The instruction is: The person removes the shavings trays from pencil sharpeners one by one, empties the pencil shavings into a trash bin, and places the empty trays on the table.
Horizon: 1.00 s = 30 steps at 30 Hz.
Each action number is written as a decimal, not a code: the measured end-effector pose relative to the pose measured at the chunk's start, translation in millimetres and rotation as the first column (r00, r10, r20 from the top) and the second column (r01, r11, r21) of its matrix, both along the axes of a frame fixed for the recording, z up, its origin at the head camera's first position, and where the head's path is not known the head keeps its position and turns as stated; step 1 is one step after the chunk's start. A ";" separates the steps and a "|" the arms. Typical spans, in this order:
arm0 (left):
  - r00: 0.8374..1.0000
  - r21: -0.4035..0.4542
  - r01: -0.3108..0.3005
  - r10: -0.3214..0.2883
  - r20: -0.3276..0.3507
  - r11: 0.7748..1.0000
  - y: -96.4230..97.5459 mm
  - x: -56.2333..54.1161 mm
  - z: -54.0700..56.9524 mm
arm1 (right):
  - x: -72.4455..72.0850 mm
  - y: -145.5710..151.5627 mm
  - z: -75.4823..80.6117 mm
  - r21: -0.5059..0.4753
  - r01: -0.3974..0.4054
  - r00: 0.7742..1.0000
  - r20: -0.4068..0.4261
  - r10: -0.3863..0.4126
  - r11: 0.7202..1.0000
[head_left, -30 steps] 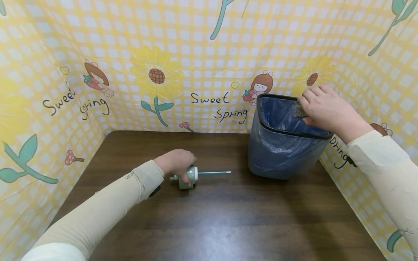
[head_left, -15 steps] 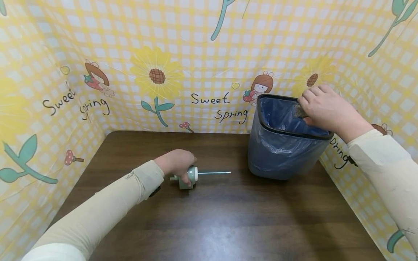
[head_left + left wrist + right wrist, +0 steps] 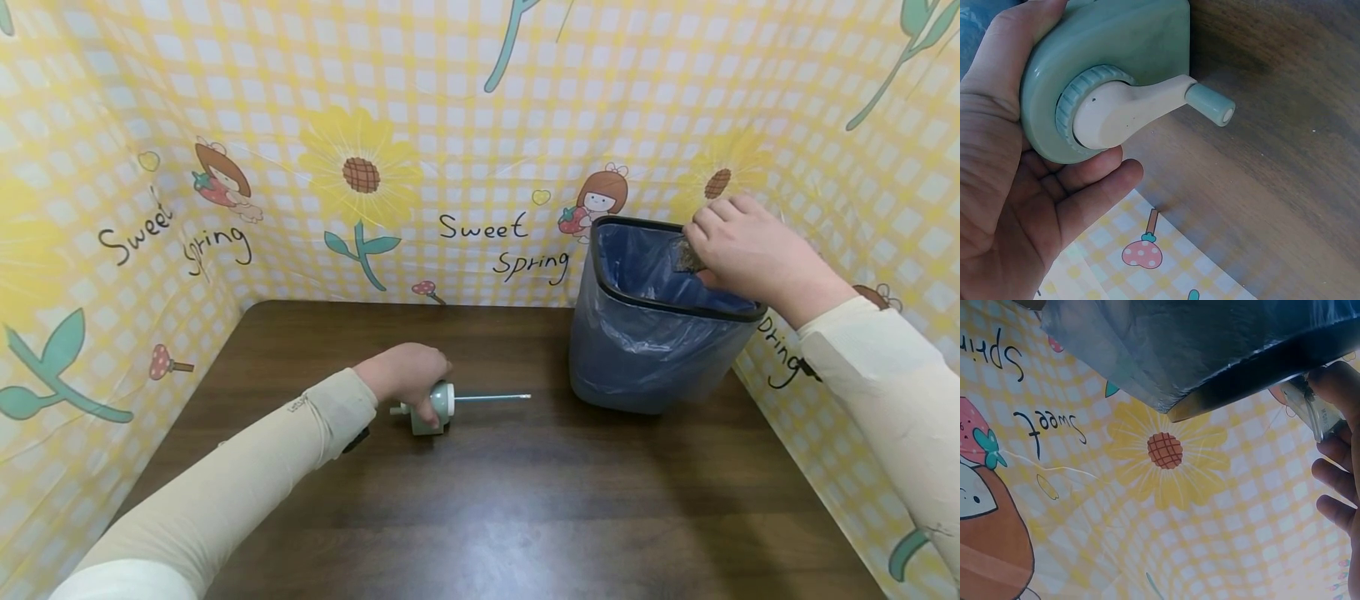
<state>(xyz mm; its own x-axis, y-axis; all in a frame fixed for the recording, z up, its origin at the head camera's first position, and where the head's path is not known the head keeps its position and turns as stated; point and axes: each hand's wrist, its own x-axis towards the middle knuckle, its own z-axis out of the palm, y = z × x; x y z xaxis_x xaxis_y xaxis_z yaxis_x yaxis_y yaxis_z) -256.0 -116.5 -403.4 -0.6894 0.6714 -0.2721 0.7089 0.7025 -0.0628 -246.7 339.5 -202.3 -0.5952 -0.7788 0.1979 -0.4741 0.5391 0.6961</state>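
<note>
A pale green, round-topped plastic sharpener, with a white crank and a thin blue pencil projecting, is held at a dark brown wooden table by the left hand, thumb and fingers wrapped round its shell. A small, clear-walled box is pinched by the right hand at the mouth of a blue-grey, bag-lined bin. Both seem light and rigid; the smooth sharpener is best gripped round its body, the possibly brittle box by its edges.
</note>
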 end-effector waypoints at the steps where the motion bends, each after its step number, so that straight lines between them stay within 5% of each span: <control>1: 1.000 0.000 -0.002 0.002 0.000 1.000 0.0 0.0 0.0 | 0.0 -0.2 0.4 0.002 -0.001 1.000 -0.001 0.001 1.000; 30: 1.000 0.013 -0.001 0.001 0.015 1.000 0.3 0.9 1.1 | 1.4 0.7 4.0 0.018 0.007 1.000 0.019 -0.007 1.000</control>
